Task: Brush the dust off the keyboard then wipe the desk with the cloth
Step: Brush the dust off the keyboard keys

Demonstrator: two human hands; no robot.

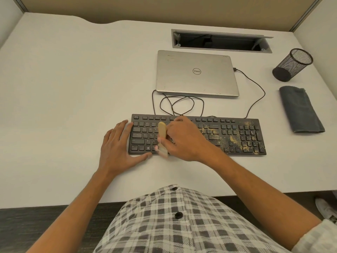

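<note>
White desk [73,79]; laptop [196,73] behind keyboard [237,136], cloth [300,110] right. Right hand [184,139] grips brush [162,130] over keyboard's left keys; left hand [118,145] flat, fingers straight, at keyboard's left edge.

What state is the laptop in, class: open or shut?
Shut. The laptop lies flat on the desk behind the keyboard, lid down with its logo facing up; no screen or keys show.

Even soft overhead light, faint shadows, wide-angle edge bending, blurred brush [162,143]
</note>
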